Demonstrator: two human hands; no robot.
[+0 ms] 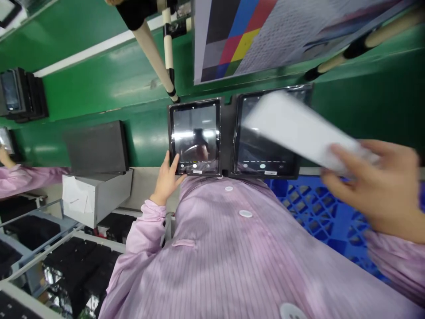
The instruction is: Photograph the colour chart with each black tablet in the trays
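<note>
Two black tablets stand side by side in a dark holder on the green bench, their screens lit with a camera app. My left hand (167, 177) rests with fingers stretched out against the lower left corner of the left tablet (195, 135), thumb along its bottom edge. My right hand (375, 186) is closed on a white flat slab (299, 128), blurred by motion, which is held tilted in front of the right tablet (259, 153) and hides its upper right part. My pink striped coat (232, 257) fills the foreground.
A colour test chart (245, 35) hangs above the tablets between cream poles (154, 53). A dark box sits on a white carton (94, 195) at left, with black trays below. A blue plastic crate (318, 212) is at right. Another person's pink sleeve (20, 177) shows at far left.
</note>
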